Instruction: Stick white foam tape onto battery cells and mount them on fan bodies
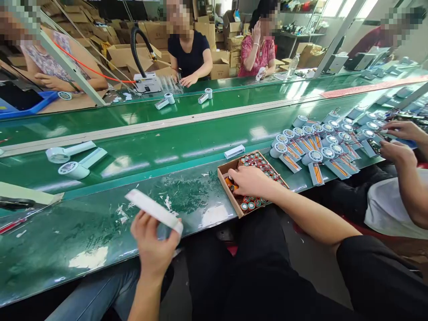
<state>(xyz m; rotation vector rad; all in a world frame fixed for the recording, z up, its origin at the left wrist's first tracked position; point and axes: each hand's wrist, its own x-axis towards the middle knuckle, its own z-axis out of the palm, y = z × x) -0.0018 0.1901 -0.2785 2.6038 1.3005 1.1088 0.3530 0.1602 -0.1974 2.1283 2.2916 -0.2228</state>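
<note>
My left hand [154, 243] is closed around a long white plastic piece [154, 209], held tilted above the near edge of the green bench; the piece is slightly blurred. My right hand [252, 180] reaches into a shallow cardboard box [236, 203] of batteries. Its fingers are curled down on an orange-wrapped battery [230, 183] at the box's left side, and the fingertips are partly hidden. Batteries with red wires [256, 203] fill much of the box. Just behind the box lies a small white plastic casing [234, 152].
Light-blue handheld fan bodies [314, 158] with orange wires crowd the bench at right, where a co-worker's hands [403, 142] work. Two fan bodies [75, 169] lie at left on the green conveyor [160, 149]. Several people sit across it. A metal post [30, 194] stands at left.
</note>
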